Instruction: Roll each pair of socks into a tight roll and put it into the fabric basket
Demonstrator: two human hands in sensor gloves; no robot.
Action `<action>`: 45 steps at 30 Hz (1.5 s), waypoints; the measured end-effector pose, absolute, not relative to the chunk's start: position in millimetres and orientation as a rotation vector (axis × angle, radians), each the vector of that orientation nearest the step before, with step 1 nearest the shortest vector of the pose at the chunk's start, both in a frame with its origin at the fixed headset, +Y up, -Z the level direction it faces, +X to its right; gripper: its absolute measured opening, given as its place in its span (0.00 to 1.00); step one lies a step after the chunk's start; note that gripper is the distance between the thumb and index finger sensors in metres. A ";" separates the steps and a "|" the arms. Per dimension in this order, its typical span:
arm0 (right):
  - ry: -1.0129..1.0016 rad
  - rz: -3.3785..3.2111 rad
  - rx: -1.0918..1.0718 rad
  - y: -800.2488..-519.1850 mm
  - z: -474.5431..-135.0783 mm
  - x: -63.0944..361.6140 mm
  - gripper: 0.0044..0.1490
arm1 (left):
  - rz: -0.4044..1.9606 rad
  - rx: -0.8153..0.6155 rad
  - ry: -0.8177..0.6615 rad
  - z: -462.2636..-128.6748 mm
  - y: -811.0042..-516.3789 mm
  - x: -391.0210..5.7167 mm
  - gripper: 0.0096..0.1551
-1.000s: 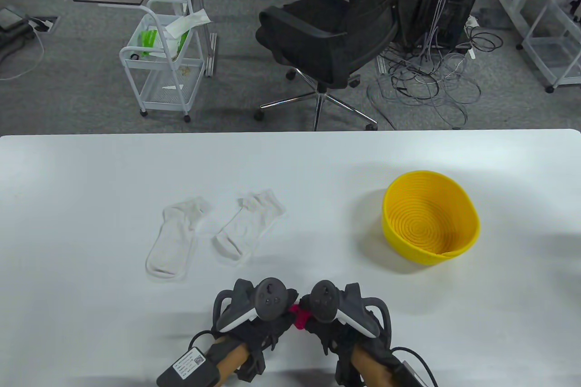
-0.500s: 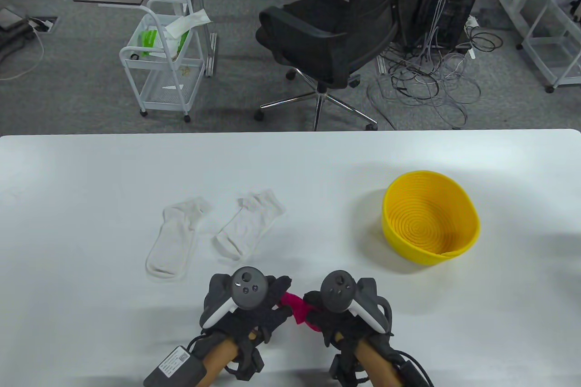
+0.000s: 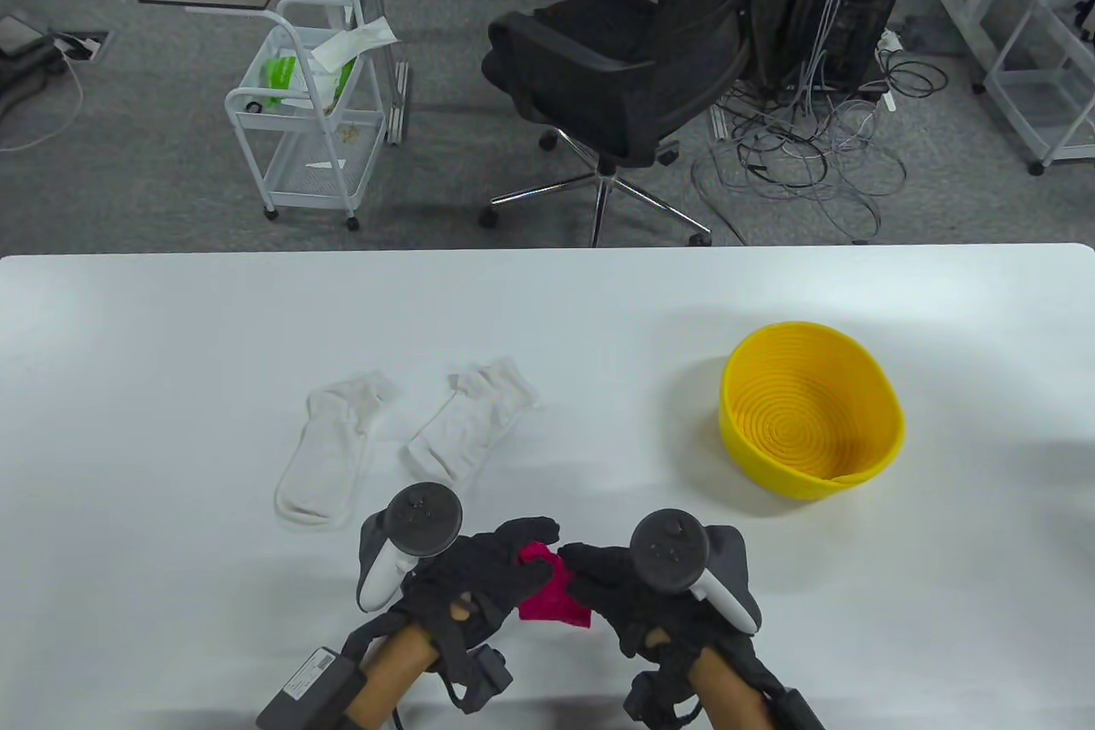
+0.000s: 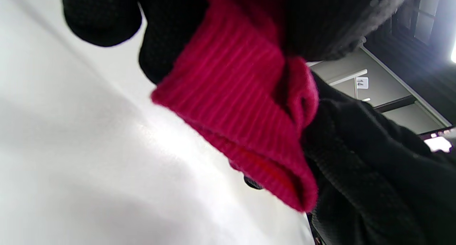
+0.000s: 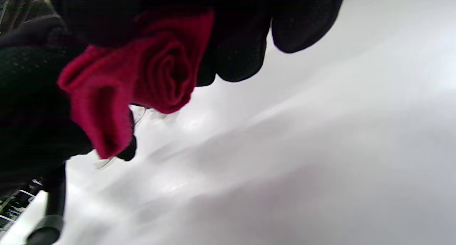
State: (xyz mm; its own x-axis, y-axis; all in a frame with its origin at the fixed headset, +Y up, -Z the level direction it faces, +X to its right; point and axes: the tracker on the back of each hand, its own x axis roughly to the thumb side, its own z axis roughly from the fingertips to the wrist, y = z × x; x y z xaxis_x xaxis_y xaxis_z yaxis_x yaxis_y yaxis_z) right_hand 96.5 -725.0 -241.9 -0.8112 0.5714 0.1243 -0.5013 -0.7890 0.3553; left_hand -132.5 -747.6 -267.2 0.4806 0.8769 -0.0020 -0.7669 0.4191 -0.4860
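A magenta sock roll (image 3: 552,591) is held between both gloved hands near the table's front edge. My left hand (image 3: 500,567) grips its left side, and my right hand (image 3: 599,580) grips its right side. The left wrist view shows the ribbed magenta cuff (image 4: 242,113) pinched under dark fingers above the white table. In the right wrist view the spiral end of the roll (image 5: 167,74) faces the camera, fingers curled over it. Two white socks (image 3: 329,446) (image 3: 469,429) lie flat, apart, beyond the hands. The yellow fabric basket (image 3: 890,435) stands to the right with nothing visible inside.
The white table (image 3: 171,336) stretches wide to both sides. Beyond its far edge stand a black office chair (image 3: 633,62), a white wire trolley (image 3: 299,114) and a tangle of cables (image 3: 804,148) on the floor.
Both hands have rotated and spread apart, trackers swinging outward. More of the magenta sock shows between them, and the fingers now meet over it.
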 end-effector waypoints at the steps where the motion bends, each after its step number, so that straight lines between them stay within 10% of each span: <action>1: 0.379 2.533 0.307 -722.9 -241.3 97.0 0.32 | 1.050 -0.455 -0.261 -267.6 -747.1 -134.3 0.34; 30: 0.265 2.563 0.158 -720.6 -244.4 102.4 0.26 | 1.068 -0.533 -0.365 -266.5 -749.3 -128.5 0.28; 45: 0.648 2.269 0.260 -736.0 -247.3 102.4 0.38 | 1.109 -0.375 -0.348 -268.5 -738.5 -138.0 0.28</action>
